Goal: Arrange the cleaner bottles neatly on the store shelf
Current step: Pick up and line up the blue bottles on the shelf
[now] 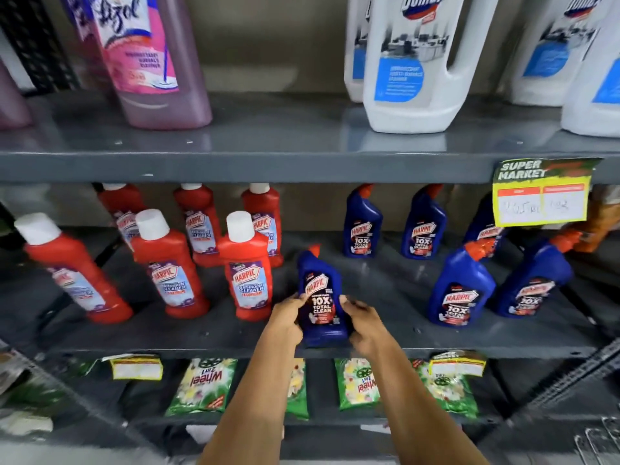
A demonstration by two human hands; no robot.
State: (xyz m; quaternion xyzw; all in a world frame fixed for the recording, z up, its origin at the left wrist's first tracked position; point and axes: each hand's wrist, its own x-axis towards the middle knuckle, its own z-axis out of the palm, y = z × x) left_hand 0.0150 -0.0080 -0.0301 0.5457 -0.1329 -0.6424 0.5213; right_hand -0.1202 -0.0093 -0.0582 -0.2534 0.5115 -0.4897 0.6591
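A blue Harpic bottle [322, 290] with a red angled cap stands upright near the front edge of the middle shelf [201, 340]. My left hand [289, 317] grips its left side and my right hand [364, 322] grips its right side. Several red Harpic bathroom cleaner bottles [250, 273] with white caps stand to the left in two loose rows. More blue Harpic bottles [461, 290] stand to the right, some at the back [361, 226] and some at the front.
The upper shelf [268, 162] carries a pink Lizol bottle [151, 62] and white Domex jugs [419, 62]. A yellow supermarket price tag [541, 196] hangs from its edge. Green detergent packets [201, 387] lie on the lower shelf.
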